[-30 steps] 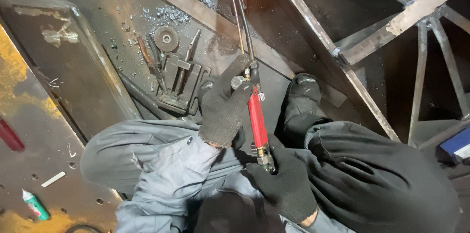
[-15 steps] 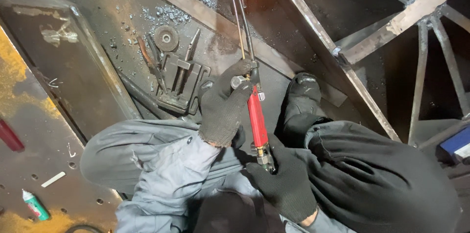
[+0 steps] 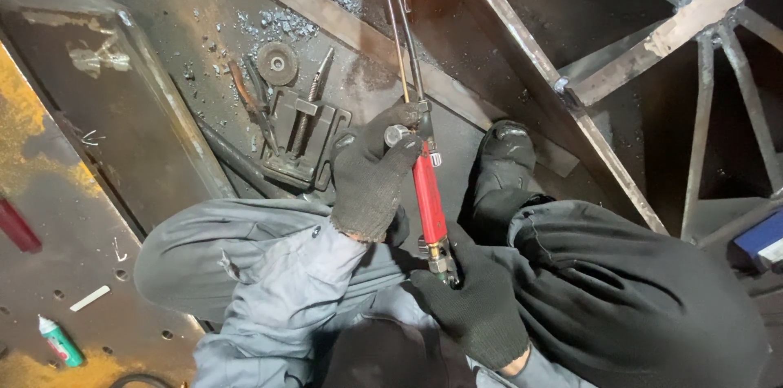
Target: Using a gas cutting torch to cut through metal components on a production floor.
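Pretty clearly a metal fab or welding workshop. The floor is a scorched steel plate (image 3: 163, 151) with drilled holes, and bits of slag (image 3: 277, 25) are scattered just above the grinding disc (image 3: 277, 63). Pliers (image 3: 249, 102) and a clamp-like steel fixture (image 3: 306, 139) lie right beside that disc. Off to its right stands a welded spoked steel frame (image 3: 701, 45). The gloved hands hold what looks like a red-handled cutting torch (image 3: 428, 200), though it's dim.

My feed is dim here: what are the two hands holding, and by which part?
Both hold one cutting torch: left hand grips the valve end where the tubes start, right hand grips the brass rear end.
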